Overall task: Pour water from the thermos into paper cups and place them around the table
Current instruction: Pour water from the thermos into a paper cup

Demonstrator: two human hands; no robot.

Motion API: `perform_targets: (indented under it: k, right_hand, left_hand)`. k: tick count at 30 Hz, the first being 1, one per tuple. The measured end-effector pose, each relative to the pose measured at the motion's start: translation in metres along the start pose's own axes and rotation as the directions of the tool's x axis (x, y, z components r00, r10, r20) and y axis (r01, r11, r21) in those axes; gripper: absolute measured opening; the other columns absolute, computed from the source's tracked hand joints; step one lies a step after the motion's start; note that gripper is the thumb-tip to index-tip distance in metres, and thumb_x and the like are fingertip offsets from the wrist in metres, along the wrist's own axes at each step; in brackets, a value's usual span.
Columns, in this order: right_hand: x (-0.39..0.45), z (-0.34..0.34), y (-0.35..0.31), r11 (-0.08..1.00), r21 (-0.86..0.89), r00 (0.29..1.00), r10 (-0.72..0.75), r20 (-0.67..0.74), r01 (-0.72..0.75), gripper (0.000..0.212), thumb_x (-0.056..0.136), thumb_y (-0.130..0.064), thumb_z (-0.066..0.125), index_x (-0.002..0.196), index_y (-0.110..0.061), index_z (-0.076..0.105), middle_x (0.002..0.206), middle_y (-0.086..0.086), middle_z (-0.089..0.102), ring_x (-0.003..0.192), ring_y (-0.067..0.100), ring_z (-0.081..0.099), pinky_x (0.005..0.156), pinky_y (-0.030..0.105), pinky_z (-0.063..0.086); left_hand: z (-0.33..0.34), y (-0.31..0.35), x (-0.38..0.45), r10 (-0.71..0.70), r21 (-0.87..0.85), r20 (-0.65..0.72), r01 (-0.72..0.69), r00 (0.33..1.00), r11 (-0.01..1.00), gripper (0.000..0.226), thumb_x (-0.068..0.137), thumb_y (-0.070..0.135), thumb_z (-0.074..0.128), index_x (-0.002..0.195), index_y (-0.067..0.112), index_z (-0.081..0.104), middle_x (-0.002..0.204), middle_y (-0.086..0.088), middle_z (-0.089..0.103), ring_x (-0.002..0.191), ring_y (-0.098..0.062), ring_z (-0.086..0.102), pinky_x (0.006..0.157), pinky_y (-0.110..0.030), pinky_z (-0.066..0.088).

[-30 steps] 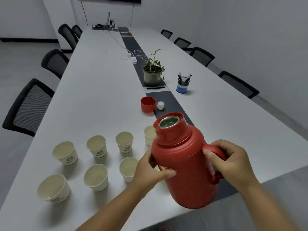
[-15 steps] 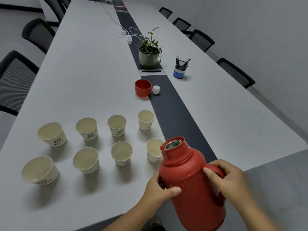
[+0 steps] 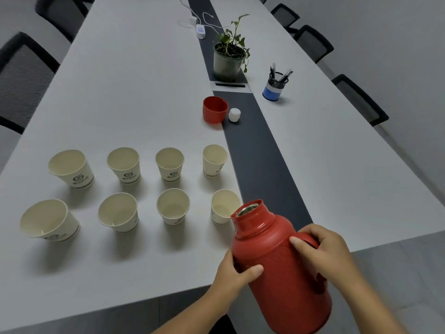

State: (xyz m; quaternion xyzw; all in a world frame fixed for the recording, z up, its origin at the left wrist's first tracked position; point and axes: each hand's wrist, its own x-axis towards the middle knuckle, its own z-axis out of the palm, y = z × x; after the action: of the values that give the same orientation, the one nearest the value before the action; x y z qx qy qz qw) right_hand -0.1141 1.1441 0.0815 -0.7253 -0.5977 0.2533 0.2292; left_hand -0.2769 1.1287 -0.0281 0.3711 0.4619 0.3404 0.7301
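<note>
I hold a red thermos (image 3: 274,261) tilted to the left, its open metal mouth right beside the nearest paper cup (image 3: 222,206). My right hand (image 3: 325,249) grips the thermos handle. My left hand (image 3: 234,273) holds the thermos body from the left side, thumb across its front. Several paper cups stand in two rows on the white table (image 3: 134,75), for instance one at the far left (image 3: 49,220) and one in the back row (image 3: 169,163). The thermos's red cap (image 3: 214,109) and white stopper (image 3: 234,114) lie further back by the dark centre strip (image 3: 262,153).
A potted plant (image 3: 230,56) and a pen holder (image 3: 274,86) stand further up the table, with a white charger and cables (image 3: 200,30) behind. Black chairs line both sides, such as the left one (image 3: 21,75) and the right one (image 3: 358,100). The table's near edge runs below my hands.
The thermos has come down and tilted left, its mouth now beside the nearest cup. The camera has tipped downward and closer to the cups. Both hands keep their hold.
</note>
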Motion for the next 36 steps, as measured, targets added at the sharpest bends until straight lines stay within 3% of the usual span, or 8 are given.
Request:
perform_targets:
  k: [8,13,19,25,31,36]
  right_hand:
    - [0.015,-0.003,-0.006,0.997,-0.071,0.997,-0.014,0.072,0.019,0.024,0.076,-0.019,0.069,0.061,-0.031,0.055,0.066,-0.012,0.06,0.066,0.002,0.055,0.054,0.009,0.036]
    - [0.024,-0.006,-0.01,0.993,-0.111,0.993,-0.023,0.112,0.036,0.021,0.076,-0.02,0.069,0.063,-0.028,0.056,0.066,-0.011,0.059,0.066,0.004,0.054,0.056,0.014,0.035]
    - [0.031,-0.008,-0.012,0.987,-0.153,0.992,-0.022,0.127,0.042,0.019,0.076,-0.021,0.068,0.064,-0.026,0.056,0.067,-0.01,0.058,0.067,0.004,0.054,0.056,0.014,0.035]
    - [0.038,-0.011,-0.017,0.98,-0.196,0.988,-0.013,0.155,0.043,0.018,0.077,-0.023,0.068,0.065,-0.027,0.055,0.067,-0.011,0.056,0.067,0.003,0.052,0.055,0.013,0.034]
    - [0.044,-0.011,-0.022,0.975,-0.22,0.985,0.003,0.173,0.036,0.014,0.078,-0.024,0.066,0.068,-0.023,0.056,0.067,-0.01,0.056,0.067,0.002,0.051,0.054,0.014,0.033]
    - [0.051,-0.007,-0.028,0.969,-0.246,0.981,0.015,0.195,0.034,0.013,0.079,-0.026,0.065,0.07,-0.021,0.057,0.067,-0.01,0.055,0.066,0.004,0.051,0.053,0.014,0.032]
  left_hand:
    - [0.004,0.0,0.002,-0.013,-0.046,-0.045,0.011,0.999,0.999,0.08,0.044,0.053,0.072,0.115,0.025,0.047,0.115,0.003,0.06,0.105,-0.009,0.058,0.085,-0.02,0.05]
    - [0.008,0.002,0.005,-0.025,-0.063,-0.056,0.022,0.998,0.998,0.067,0.057,0.045,0.067,0.117,0.026,0.044,0.119,0.002,0.058,0.106,-0.007,0.056,0.082,-0.019,0.051]
    - [0.011,0.002,0.006,-0.022,-0.107,-0.055,0.016,0.998,0.994,0.08,0.046,0.056,0.07,0.116,0.025,0.045,0.114,0.006,0.059,0.106,-0.007,0.057,0.083,-0.019,0.051]
    - [0.015,0.003,0.006,-0.044,-0.157,-0.044,0.037,0.998,0.987,0.075,0.042,0.061,0.068,0.108,0.031,0.046,0.115,0.007,0.059,0.107,-0.008,0.057,0.081,-0.017,0.051]
    - [0.015,0.004,0.009,-0.066,-0.184,-0.061,0.054,0.996,0.982,0.082,0.043,0.06,0.07,0.114,0.027,0.047,0.119,0.001,0.06,0.111,-0.015,0.057,0.099,-0.034,0.047]
    - [0.013,0.001,0.012,-0.089,-0.203,-0.075,0.072,0.993,0.977,0.084,0.043,0.062,0.07,0.115,0.025,0.048,0.118,0.0,0.062,0.109,-0.016,0.059,0.1,-0.042,0.047]
